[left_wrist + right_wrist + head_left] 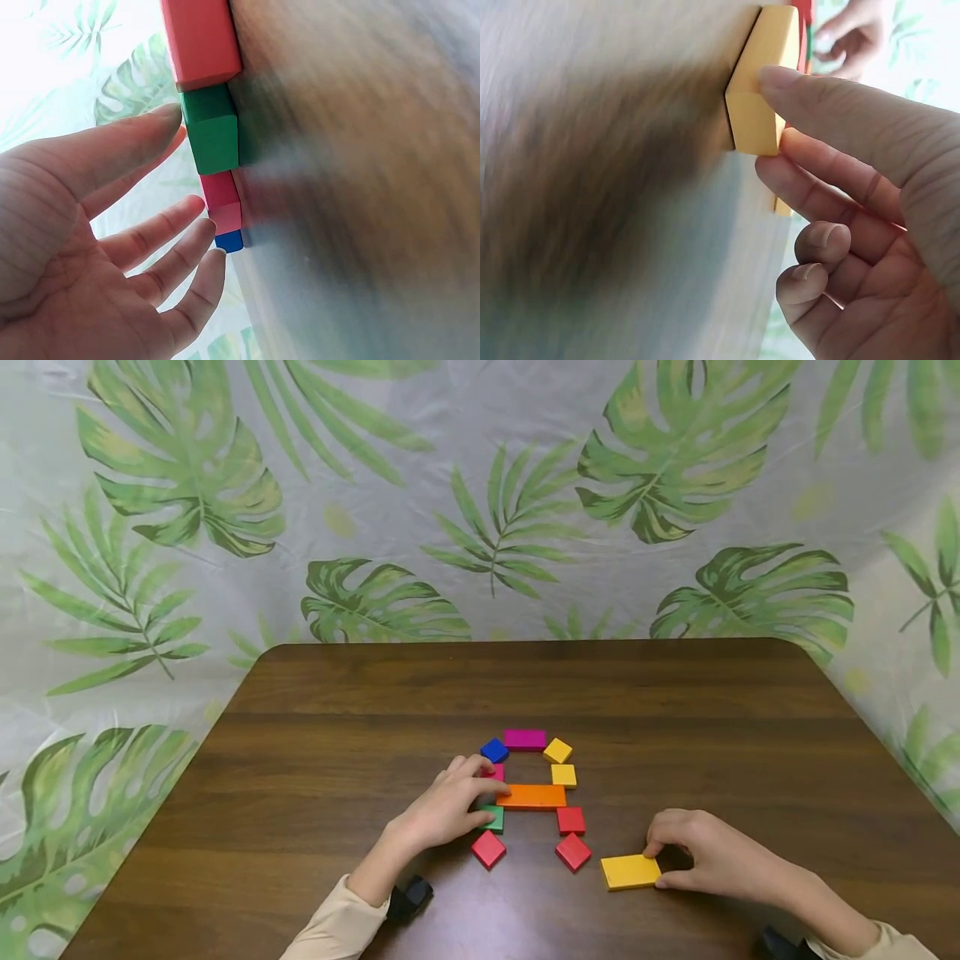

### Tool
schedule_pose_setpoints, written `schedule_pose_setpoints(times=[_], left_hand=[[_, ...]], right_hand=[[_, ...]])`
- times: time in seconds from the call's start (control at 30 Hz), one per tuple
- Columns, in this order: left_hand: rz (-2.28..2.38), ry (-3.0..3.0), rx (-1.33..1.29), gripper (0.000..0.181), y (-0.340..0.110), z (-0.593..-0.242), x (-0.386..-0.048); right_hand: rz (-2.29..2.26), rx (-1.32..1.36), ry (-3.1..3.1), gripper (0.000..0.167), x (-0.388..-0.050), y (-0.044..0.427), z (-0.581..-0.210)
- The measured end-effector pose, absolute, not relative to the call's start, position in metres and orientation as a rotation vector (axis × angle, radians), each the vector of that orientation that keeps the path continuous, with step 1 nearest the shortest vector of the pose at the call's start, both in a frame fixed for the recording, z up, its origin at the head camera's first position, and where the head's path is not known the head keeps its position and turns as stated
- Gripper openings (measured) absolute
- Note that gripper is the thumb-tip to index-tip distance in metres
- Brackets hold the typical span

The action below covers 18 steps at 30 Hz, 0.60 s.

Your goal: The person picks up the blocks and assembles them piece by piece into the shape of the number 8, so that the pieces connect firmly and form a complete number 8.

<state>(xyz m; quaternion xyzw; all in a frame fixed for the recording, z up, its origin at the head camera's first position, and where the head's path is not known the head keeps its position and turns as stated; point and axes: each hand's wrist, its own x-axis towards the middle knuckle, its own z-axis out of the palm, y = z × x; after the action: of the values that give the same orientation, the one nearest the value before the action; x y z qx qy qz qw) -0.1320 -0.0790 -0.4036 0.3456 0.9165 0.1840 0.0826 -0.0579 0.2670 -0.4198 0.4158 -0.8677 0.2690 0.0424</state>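
Note:
Wooden-looking blocks form an arch-like figure on the table. My left hand (441, 806) lies over its left side, fingers spread and loosely bent, touching or nearly touching the green block (212, 135), the pink block (223, 202) and the left end of the orange block (532, 797). Beyond these fingers sits the blue block (494, 750). To the right of the figure, my right hand (708, 852) pinches a long yellow block (630, 872) at its right end between thumb and fingers. That block lies on or just over the tabletop; which, I cannot tell.
A magenta block (525, 740) tops the figure, with yellow squares (558, 751) down its right. A red block (570, 821) and tilted red blocks (489, 849) stand at the lower ends. The brown table (337, 710) meets a leaf-patterned curtain (495, 510) behind.

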Motion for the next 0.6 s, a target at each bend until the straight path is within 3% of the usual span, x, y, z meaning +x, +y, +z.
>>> schedule_pose_setpoints(times=[0.6], left_hand=[[0.523,2.76,1.06,0.035,-0.079,-0.405,-0.131]], right_hand=[[0.709,1.339,-2.48,0.025,-0.04,0.217,-0.425]])
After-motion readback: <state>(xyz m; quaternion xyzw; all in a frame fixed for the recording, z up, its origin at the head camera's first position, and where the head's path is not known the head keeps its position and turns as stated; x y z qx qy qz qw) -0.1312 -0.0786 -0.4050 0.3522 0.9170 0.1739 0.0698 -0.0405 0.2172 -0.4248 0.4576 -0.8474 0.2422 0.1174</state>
